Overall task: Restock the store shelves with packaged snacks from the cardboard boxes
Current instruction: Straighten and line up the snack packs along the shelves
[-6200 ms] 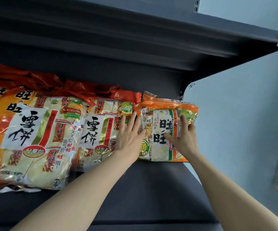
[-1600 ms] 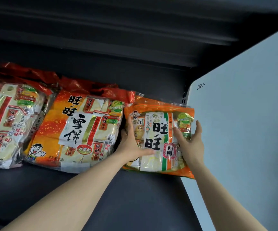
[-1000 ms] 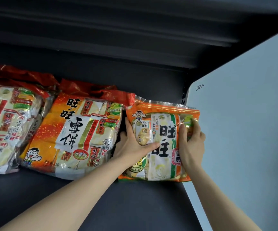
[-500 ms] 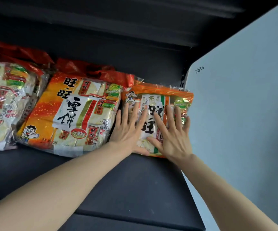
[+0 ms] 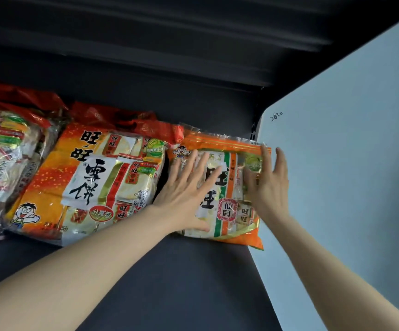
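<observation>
On the dark shelf (image 5: 181,283), 2 flat hands (left (image 5: 186,194), right (image 5: 269,187)) covering the orange snack bag (image 5: 227,187) print.

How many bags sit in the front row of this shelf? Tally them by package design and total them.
Snow-cake bags: 2 (the second is cut off at the left edge)
Green-striped orange bag: 1
Total: 3
Red bags behind are too hidden to count.
</observation>
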`<state>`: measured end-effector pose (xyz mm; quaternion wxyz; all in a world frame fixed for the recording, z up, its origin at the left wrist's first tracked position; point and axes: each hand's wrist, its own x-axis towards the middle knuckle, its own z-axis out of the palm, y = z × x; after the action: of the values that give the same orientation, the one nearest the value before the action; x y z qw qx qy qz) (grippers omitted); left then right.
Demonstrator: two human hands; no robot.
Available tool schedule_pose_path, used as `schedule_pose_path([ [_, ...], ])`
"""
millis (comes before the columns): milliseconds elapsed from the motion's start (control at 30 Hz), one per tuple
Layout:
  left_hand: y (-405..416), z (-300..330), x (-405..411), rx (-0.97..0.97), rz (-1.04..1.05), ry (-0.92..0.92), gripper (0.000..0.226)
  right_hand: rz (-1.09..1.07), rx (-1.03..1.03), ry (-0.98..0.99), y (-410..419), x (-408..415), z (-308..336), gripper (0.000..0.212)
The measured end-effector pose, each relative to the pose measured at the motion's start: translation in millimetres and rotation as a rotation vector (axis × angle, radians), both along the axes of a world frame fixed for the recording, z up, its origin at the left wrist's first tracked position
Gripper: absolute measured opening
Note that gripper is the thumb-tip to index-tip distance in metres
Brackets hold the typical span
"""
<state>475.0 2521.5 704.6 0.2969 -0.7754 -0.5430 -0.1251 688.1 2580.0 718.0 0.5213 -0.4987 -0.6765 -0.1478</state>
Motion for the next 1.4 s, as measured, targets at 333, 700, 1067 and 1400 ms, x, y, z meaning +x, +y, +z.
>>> schedule_pose_path([
  [333,24.5,-12.4,21.7,0.014,-0.004,0.110,0.132,0.068,-0.084,0.448,40.0,-3.2,61.9,0.045],
  [700,17.9,-20.7,19.3,0.027,0.040,0.007,0.137,0.104,-0.054,0.054,15.9,-27.7,-29.0,0.061],
  [1067,0.3,1.1,9.8,0.002,0.135,0.175,0.119,-0.208,-0.191,-0.202,3.0,-33.0,-17.9,0.060],
  [1400,-92.3,22.1,-152.7,0.020,0.065,-0.027,0.126,0.007,0.060,-0.583,-102.0,-126.9,5.7,0.069],
])
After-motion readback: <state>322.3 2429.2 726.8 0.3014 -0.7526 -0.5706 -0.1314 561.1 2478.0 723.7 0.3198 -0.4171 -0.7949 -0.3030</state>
